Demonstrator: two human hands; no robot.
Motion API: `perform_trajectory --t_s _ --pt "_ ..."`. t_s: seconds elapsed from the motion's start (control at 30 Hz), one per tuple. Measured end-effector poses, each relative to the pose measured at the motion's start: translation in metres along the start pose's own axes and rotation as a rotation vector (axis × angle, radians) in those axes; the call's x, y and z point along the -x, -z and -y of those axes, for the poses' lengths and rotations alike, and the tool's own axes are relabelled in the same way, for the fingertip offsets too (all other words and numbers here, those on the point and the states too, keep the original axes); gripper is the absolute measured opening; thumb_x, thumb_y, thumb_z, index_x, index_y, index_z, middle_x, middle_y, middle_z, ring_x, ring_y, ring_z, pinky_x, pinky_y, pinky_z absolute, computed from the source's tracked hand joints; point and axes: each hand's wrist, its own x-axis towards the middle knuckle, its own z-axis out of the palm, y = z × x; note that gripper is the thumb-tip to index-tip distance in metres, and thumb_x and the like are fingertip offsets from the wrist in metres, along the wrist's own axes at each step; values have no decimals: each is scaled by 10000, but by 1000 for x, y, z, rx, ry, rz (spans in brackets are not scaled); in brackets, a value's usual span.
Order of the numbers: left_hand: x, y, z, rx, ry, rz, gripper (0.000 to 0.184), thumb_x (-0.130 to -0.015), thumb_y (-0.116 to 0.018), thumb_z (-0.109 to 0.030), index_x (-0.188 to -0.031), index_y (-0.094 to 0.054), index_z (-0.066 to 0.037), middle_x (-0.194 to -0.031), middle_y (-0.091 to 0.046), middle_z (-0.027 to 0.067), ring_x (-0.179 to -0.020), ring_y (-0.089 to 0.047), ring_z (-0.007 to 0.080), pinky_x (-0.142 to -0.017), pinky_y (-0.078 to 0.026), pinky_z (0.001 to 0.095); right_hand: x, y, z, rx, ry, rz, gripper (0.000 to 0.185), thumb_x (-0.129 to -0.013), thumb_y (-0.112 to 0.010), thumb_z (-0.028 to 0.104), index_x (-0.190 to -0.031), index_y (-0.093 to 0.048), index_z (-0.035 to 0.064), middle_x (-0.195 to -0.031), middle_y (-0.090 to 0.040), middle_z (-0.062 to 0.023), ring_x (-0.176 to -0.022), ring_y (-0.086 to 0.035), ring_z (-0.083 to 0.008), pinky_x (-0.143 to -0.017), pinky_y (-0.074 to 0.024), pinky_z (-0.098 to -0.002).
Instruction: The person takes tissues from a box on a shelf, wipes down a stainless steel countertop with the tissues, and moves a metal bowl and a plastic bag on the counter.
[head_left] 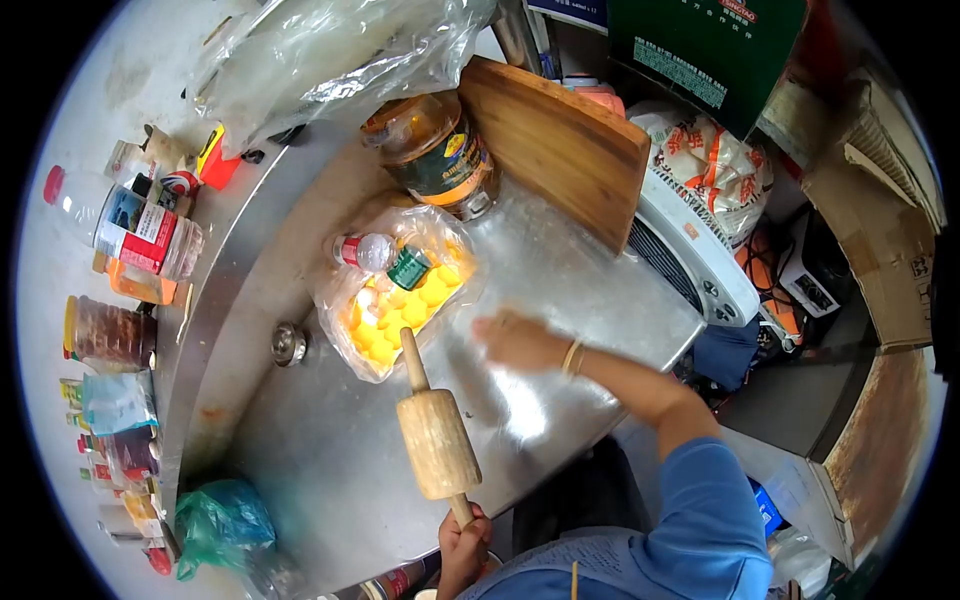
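My left hand (464,546) is wrapped round the lower handle of a wooden rolling pin (438,443). The pin has a thick barrel, and its far handle points toward a yellow egg tray (383,340) inside a clear plastic bag. My right hand (518,338) is over the metal tabletop (330,470), to the right of that tray. Motion smears its fingers, so their position is unclear. On the tray lie a small clear bottle (367,252) with a red label and a green-labelled item (409,268).
Behind the tray stands a big dark-labelled jar (440,160) beside a wooden board (560,140). A metal lid-like object (289,343) and a green plastic bag (224,525) are at left. Bottles and jars (110,333) line the left ledge. A white appliance (690,240) is at right.
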Motion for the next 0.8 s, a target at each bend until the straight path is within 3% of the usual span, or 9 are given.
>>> perform_trajectory --t_s 0.07,0.1,0.17,0.27,0.3,0.43,0.57,0.67,0.8 --pt "5 4 0 -8 38 -17 160 -832 -522 -102 -970 -471 -42 -652 -484 25 -498 -389 76 -428 -292 212 15 -20 -101 86 -211 -385 413 -882 -498 303 -1230 -527 83 -1322 -485 -152 -1273 -398 -300 -1052 -267 -466" --pt "6 6 0 -18 69 -28 162 -835 -525 -110 -974 -472 -48 -646 -483 26 -476 -376 71 -405 -275 210 18 47 -103 -72 -521 -159 519 -880 -484 364 -1286 -473 41 -1400 -404 -162 -1333 -319 -298 -1089 -218 -453" --pt "9 10 2 -28 74 -51 162 -837 -526 -118 -975 -471 -54 -640 -483 28 -464 -370 70 -394 -266 208 5 0 -153 294 -507 -630 559 -844 -508 373 -1254 -482 -5 -1239 -516 -180 -1125 -501 -332 -1064 -258 -442" --pt "14 11 10 -9 85 -79 159 -839 -525 -121 -972 -468 -56 -632 -480 29 -453 -366 71 -384 -259 207 -27 25 -81 -8 -669 -284 634 -852 -519 405 -1293 -434 -43 -1380 -410 -190 -1301 -355 -303 -1113 -186 -447" --pt "9 11 10 4 65 -86 156 -838 -522 -116 -968 -465 -52 -630 -478 28 -454 -368 74 -384 -261 208 -35 20 -50 -68 -483 -41 655 -830 -546 414 -1276 -445 -54 -1355 -428 -209 -1271 -389 -319 -1117 -180 -458" --pt "1 0 5 50 78 -107 149 -828 -516 -92 -958 -461 -44 -626 -469 25 -468 -376 84 -401 -270 216 -11 -22 81 -429 -71 -163 648 -732 -645 341 -1209 -494 -71 -1287 -482 -219 -1222 -432 -343 -1088 -245 -449" --pt "0 -10 -3 52 66 -88 152 -816 -511 -71 -955 -461 -38 -625 -461 19 -511 -396 93 -450 -294 226 39 -41 116 -224 167 -157 575 -784 -616 362 -1174 -519 -50 -1293 -480 -194 -1272 -386 -310 -1090 -242 -434" --pt "5 -10 -7 37 76 -99 159 -813 -511 -71 -960 -464 -37 -628 -463 17 -526 -402 91 -467 -296 223 50 0 61 -181 -73 -29 564 -833 -558 379 -1203 -502 -42 -1321 -457 -195 -1247 -410 -310 -1071 -249 -443" --pt "15 -1 -2 38 78 -109 170 -813 -513 -81 -973 -471 -44 -633 -473 19 -531 -406 88 -470 -290 214 49 20 -69 184 -594 -256 552 -885 -471 388 -1249 -476 -27 -1361 -429 -205 -1239 -425 -321 -1041 -249 -496"
